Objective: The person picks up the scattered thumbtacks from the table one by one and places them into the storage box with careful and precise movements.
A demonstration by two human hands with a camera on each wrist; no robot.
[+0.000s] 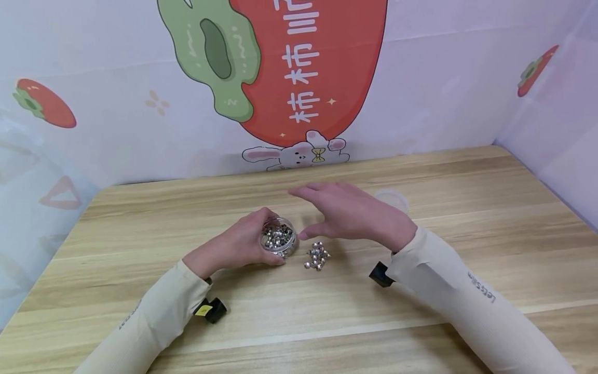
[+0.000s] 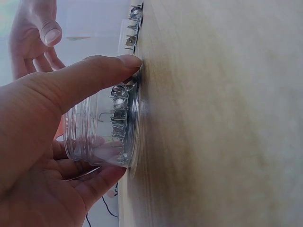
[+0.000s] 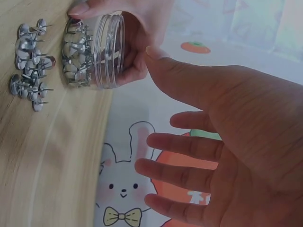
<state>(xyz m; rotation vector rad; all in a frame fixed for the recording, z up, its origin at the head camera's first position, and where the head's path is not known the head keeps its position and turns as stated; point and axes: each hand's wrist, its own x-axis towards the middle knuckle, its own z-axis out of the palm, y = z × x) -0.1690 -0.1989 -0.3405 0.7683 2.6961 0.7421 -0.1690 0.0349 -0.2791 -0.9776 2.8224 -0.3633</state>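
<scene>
The left hand [image 1: 247, 240] is grasping a round, clear-plastic jar [image 3: 109, 52] of silver thumbtacks [image 1: 276, 238] on the wood-grain worktop [image 1: 303, 317]; the right hand [image 1: 350, 212] is hovering empty. Probably light, stiff and slippery, the jar is inviting side-wall holding.

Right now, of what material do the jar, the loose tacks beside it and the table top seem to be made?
Jar: clear, glossy plastic, perhaps glass; the tacks inside show through its wall.
Loose tacks: shiny, silvery metal, kind unclear; their heads catch bright highlights.
Table top: wood or wood-look laminate, faint sheen; grain streaks run across it.
</scene>
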